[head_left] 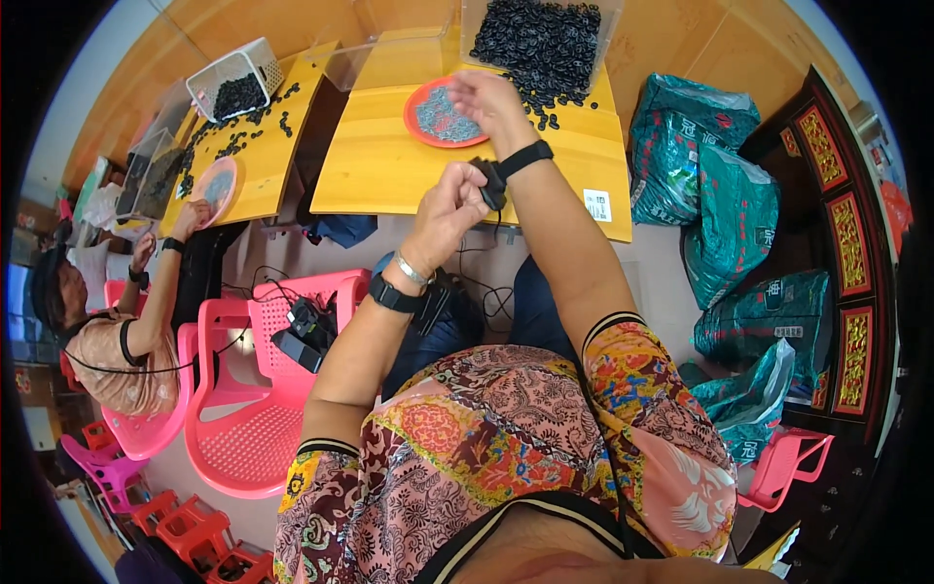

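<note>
My right hand (489,102) hovers over the right side of a round red plate (412,125), its fingers loosely apart with nothing visible in them. Small grey metal pieces (443,115) are heaped on that plate. Lower down, my left hand (451,209) is closed, thumb and fingers pressed together. What it pinches, if anything, is hidden. Right beside its fingertips is a small black box-shaped device (492,185) at my right wrist's black band (526,159). Many small black parts (537,44) fill a clear bin behind the plate, and some lie loose on the yellow table (379,175).
At the left, another person (126,360) sits at a second yellow table (255,165) with a pink plate (216,193) and a white basket (236,83) of black parts. A pink chair (258,428) holds black devices. Green sacks (730,219) stand at the right.
</note>
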`<state>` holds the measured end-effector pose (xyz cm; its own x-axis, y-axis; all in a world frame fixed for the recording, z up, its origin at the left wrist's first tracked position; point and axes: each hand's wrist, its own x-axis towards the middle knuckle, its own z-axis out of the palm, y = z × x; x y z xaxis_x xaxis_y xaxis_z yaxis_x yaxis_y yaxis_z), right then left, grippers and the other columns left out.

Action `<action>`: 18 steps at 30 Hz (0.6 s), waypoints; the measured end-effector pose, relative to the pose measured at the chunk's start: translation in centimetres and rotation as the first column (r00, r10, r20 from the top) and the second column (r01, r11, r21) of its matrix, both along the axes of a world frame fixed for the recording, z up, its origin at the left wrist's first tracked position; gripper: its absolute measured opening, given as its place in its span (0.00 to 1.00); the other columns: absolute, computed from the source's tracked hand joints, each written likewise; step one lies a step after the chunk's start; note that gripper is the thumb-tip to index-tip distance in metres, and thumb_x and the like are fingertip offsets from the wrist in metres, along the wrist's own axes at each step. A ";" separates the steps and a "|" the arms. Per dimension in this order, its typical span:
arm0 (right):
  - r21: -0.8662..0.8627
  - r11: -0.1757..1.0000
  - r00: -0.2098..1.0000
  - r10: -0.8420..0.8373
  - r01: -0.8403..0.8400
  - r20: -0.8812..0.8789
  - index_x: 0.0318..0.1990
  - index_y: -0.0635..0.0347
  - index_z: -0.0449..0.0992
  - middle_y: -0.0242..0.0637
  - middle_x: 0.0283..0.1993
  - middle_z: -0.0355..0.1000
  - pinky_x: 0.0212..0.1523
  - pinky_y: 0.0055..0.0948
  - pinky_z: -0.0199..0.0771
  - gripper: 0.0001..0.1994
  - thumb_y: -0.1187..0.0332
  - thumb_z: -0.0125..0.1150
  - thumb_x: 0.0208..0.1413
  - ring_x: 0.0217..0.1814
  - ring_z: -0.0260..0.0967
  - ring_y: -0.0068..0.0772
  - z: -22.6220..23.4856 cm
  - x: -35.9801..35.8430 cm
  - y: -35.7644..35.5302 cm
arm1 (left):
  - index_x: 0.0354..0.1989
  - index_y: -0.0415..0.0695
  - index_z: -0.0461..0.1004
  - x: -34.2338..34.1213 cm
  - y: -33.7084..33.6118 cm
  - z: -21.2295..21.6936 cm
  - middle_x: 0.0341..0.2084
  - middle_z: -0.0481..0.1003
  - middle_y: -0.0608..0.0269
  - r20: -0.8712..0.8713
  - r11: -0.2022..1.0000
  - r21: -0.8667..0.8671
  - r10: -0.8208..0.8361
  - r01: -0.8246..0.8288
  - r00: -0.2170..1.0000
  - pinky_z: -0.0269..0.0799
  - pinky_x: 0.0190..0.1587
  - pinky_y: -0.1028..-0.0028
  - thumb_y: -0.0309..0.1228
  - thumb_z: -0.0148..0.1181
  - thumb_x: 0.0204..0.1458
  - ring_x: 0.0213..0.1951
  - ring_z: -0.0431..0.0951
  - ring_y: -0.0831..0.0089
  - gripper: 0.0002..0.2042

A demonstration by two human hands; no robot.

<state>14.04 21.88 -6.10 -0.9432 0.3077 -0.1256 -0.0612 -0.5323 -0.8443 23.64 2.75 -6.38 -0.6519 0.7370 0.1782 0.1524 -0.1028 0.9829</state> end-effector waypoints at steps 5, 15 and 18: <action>-0.180 0.983 0.990 -0.056 0.033 -0.126 0.34 0.63 0.74 0.35 0.28 0.72 0.28 0.24 0.73 0.07 0.68 0.57 0.53 0.28 0.70 0.27 2.2 0.7 -0.3 | 0.36 0.39 0.66 -0.8 -0.6 0.5 0.26 0.66 0.70 0.021 0.968 0.191 0.161 -0.162 0.987 0.61 0.35 0.83 0.19 0.51 0.44 0.31 0.65 0.82 0.09; -0.001 0.999 0.969 -0.049 0.050 -0.244 0.37 0.61 0.72 0.34 0.29 0.71 0.25 0.20 0.70 0.08 0.67 0.57 0.54 0.28 0.70 0.25 4.1 2.5 -2.4 | 0.45 0.39 0.66 1.8 0.6 1.9 0.36 0.69 0.61 0.011 0.951 0.239 0.201 -0.197 0.980 0.65 0.42 0.79 0.28 0.57 0.43 0.40 0.67 0.76 0.19; 0.051 0.997 0.976 -0.044 0.056 -0.213 0.37 0.61 0.71 0.34 0.28 0.71 0.25 0.20 0.70 0.07 0.67 0.56 0.55 0.27 0.70 0.24 3.4 2.6 -4.2 | 0.45 0.39 0.67 1.8 1.2 0.9 0.34 0.69 0.63 0.134 0.955 0.187 0.208 -0.231 0.969 0.64 0.39 0.81 0.27 0.58 0.44 0.38 0.67 0.79 0.17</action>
